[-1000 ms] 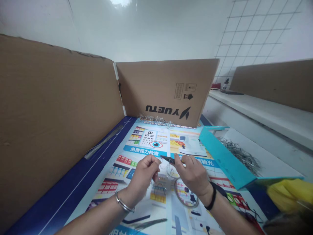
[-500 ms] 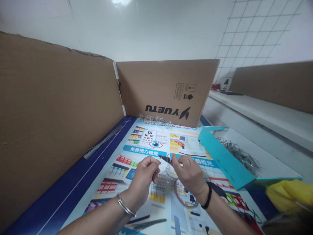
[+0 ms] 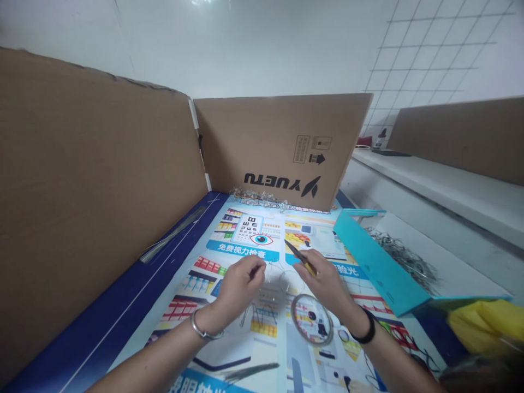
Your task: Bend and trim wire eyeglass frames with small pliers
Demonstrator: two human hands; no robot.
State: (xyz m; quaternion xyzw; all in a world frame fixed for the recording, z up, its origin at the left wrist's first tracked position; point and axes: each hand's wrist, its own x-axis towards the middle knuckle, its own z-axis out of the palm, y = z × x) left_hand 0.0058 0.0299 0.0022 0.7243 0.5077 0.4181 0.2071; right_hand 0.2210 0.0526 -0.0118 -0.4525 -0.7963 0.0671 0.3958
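Observation:
My left hand point(image 3: 238, 285) is closed in a pinch on a thin wire eyeglass frame point(image 3: 282, 281) held just above the printed mat. My right hand point(image 3: 326, 284) is closed round a small tool with a dark tip and yellow handle point(image 3: 300, 256), its tip pointing up and to the left, away from the frame. The two hands sit close together, a little apart, over the middle of the mat. A round lens-like ring point(image 3: 311, 319) lies on the mat just under my right wrist.
A colourful eye-chart mat point(image 3: 245, 240) covers the table. Cardboard walls stand at the left point(image 3: 90, 180) and back point(image 3: 278, 144). A teal tray point(image 3: 376, 262) with several metal wire parts point(image 3: 403, 256) lies at the right. Small clear pieces point(image 3: 256, 197) line the back wall. Yellow cloth point(image 3: 483, 322) sits far right.
My right hand has drawn the tool back from the frame and tilted its tip upward. My left hand still pinches the frame, slightly lower.

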